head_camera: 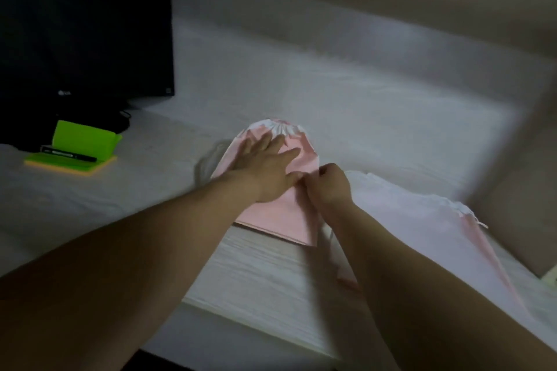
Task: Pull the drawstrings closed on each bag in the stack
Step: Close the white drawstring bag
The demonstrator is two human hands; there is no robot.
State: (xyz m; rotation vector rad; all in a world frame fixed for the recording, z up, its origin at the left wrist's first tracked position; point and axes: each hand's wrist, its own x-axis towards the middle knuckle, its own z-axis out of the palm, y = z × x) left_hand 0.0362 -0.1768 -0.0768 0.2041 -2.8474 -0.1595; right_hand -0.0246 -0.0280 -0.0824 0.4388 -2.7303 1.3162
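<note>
Your left hand (268,166) lies flat, fingers spread, pressing the pink bag (280,220) onto the table (376,105). The bag's gathered top points away from you. Your right hand (330,187) is curled, pinching the bag's right edge. A second bag (422,220) lies just right of it.

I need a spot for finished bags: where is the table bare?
Bare white tabletop lies behind the pink drawstring bag, right of the black monitor. Another patch lies between the green sticky-note pad and the left hand. Crowded at the right hand, beside the paler pink bag.
</note>
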